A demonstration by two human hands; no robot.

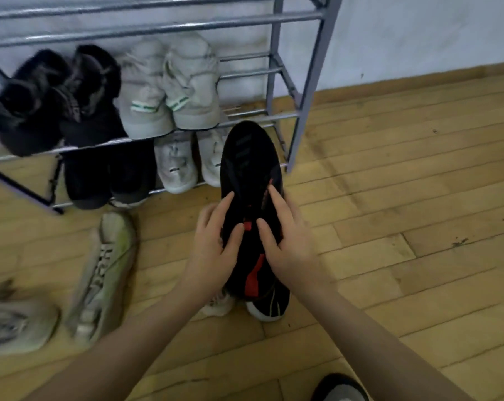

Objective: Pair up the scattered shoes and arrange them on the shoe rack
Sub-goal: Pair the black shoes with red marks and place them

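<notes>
Both hands meet at frame centre on one black shoe with red trim [252, 175]. Left hand [213, 244] holds its left flank, fingers bent over the upper, thumb on top near the red tab. Right hand [288, 241] mirrors it on the right flank, fingers laid along the upper and wrapping the side. So both are gripping the shoe, neither is free.

Shoe points toe-up in the frame, toe overlapping the lower right corner of the shoe rack [302, 105]. Cannot tell if the toe touches the rack bars. Below the heel, part of a second black shoe with white sole [269, 309] sits on the wooden floor [418, 198], partly hidden by the held one. A small pale shoe part [219, 305] peeks out just left of it, under the left wrist.

Rack, upper left of frame, grey metal bars:
- middle shelf: dark furry pair [57, 102] on the left, pale pair with green stripes [169, 91] beside it, the two pairs touching
- bottom shelf: black pair [109, 175] on the left, white pair [193, 160] to its right; the held shoe covers part of the right-hand white one

Floor, lower left: beige sneaker [103, 276] lying loose, toe toward the rack. Another beige sneaker [16, 325] at the left edge, blurred. A dark rounded shoe toe [340, 387] shows at the bottom edge, right of centre.
</notes>
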